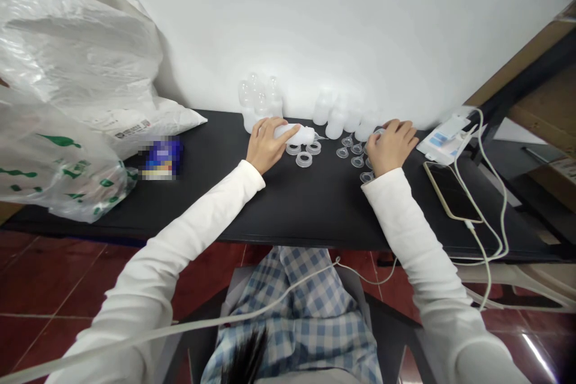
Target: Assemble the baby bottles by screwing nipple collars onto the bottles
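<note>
My left hand [269, 145] is wrapped round a small white plastic bottle [300, 134], which lies on its side in the air above the table. From the bottle's mouth a clear pointed teat [320, 137] sticks out to the right. Just below it lie a few translucent screw rings [304, 159]. My right hand [390, 145] is bent over the right end of a group of clear teats [357, 161], fingers curled; a clear piece [379, 131] shows by the thumb, but the grip is partly hidden. Several white bottles [335, 122] stand behind, against the wall.
Clear domed covers [260, 99] stand behind my left hand. Plastic bags [67, 156] and a blurred blue packet [164, 158] take up the left side. At right are a phone [452, 191], a white power strip [445, 139] and loose cables. The black table's front edge [288, 239] is near my lap.
</note>
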The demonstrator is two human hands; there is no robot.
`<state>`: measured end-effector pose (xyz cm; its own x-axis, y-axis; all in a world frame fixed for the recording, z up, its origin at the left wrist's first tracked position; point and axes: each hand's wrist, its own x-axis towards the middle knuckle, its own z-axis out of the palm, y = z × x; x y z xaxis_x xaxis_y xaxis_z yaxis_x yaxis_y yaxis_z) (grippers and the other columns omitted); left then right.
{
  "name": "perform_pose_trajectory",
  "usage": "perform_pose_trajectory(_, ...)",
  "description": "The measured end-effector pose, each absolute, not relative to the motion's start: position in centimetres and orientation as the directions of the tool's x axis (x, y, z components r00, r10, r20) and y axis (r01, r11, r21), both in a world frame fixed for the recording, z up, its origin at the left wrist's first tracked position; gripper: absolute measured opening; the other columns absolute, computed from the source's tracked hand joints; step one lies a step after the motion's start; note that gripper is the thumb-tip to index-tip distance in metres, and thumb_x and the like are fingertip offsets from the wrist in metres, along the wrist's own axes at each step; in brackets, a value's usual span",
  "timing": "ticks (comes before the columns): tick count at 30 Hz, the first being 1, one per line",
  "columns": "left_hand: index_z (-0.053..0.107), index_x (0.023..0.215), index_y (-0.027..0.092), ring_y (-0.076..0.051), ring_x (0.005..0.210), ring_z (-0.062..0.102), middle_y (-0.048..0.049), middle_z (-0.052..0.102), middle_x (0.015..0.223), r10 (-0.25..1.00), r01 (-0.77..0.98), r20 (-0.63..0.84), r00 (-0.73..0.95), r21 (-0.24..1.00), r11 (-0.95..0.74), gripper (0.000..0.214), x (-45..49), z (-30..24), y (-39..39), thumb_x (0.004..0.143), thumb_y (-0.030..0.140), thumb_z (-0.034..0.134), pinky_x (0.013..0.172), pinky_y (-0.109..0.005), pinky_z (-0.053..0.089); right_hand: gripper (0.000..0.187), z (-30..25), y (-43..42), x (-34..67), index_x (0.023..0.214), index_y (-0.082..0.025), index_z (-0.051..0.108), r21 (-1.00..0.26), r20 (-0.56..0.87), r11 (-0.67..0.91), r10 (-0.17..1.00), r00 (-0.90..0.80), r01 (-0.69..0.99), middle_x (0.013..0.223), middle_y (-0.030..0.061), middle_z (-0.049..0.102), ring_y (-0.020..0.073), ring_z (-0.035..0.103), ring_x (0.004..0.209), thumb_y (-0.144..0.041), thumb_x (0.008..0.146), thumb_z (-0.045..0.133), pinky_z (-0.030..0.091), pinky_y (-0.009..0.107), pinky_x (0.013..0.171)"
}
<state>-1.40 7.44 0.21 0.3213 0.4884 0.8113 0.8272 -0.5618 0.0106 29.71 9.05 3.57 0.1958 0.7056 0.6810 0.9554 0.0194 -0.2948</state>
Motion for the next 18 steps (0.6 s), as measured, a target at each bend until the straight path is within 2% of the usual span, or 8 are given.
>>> perform_pose_trajectory(6, 0.056, 0.139, 0.032, -0.028, 0.12, 0.057, -0.0117, 0.063, 0.125, 0.476, 0.848, 0.816, 0.328, -0.033, -0.529, 0.055, -1.3, 0.4, 7.2, 0.088, 0.011, 0.056, 0.106, -0.052, 0.046, 0.036, 1.1, 10.4, 30.8, 0.112, -0.013, 0.051, -0.271, 0.706, 0.006, 0.68, 0.195, 0.962, 0.11, 0.0242, 0.054, 0.0351, 0.054, 0.1, -0.042, 0.095, 0.038, 0.047, 0.055, 0.08)
perform_pose_trajectory(10, 0.056, 0.138, 0.03, -0.029, 0.119, 0.057, -0.0126, 0.062, 0.125, 0.484, 0.846, 0.81, 0.332, -0.028, -0.533, 0.054, -1.2, 0.5, 7.0, 0.087, 0.012, 0.058, 0.104, -0.051, 0.046, 0.032, 2.5, 9.8, 30.3, 0.109, -0.014, 0.053, -0.27, 0.726, 0.026, 0.663, 0.185, 0.963, 0.107, 0.0224, 0.054, 0.0345, 0.056, 0.098, -0.039, 0.096, 0.036, 0.048, 0.055, 0.081)
perform_pose_trajectory(12, 0.057, 0.138, 0.029, -0.029, 0.119, 0.057, -0.0131, 0.062, 0.126, 0.5, 0.843, 0.802, 0.326, -0.007, -0.538, 0.053, -1.1, 0.5, 7.0, 0.088, 0.013, 0.057, 0.103, -0.05, 0.046, 0.029, 3.7, 9.1, 29.8, 0.108, -0.015, 0.054, -0.292, 0.739, 0.079, 0.651, 0.173, 0.953, 0.106, 0.0204, 0.055, 0.0337, 0.056, 0.099, -0.034, 0.096, 0.035, 0.047, 0.055, 0.084)
perform_pose_trajectory(15, 0.057, 0.139, 0.027, -0.029, 0.119, 0.057, -0.0135, 0.062, 0.126, 0.515, 0.842, 0.794, 0.323, 0.008, -0.54, 0.051, -1.0, 0.5, 6.9, 0.089, 0.016, 0.056, 0.102, -0.049, 0.045, 0.032, 4.9, 8.0, 28.8, 0.112, -0.018, 0.054, -0.334, 0.77, 0.247, 0.628, 0.112, 0.909, 0.107, 0.017, 0.055, 0.0306, 0.057, 0.101, -0.028, 0.098, 0.028, 0.047, 0.053, 0.091)
perform_pose_trajectory(18, 0.057, 0.139, 0.026, -0.029, 0.117, 0.057, -0.0139, 0.062, 0.125, 0.514, 0.84, 0.793, 0.326, 0.007, -0.543, 0.049, -0.9, 0.5, 6.8, 0.09, 0.019, 0.057, 0.101, -0.047, 0.045, 0.038, 4.8, 7.3, 27.5, 0.116, -0.02, 0.055, -0.387, 0.775, 0.382, 0.627, 0.072, 0.839, 0.106, 0.0148, 0.056, 0.0279, 0.058, 0.101, -0.031, 0.101, 0.023, 0.047, 0.05, 0.093)
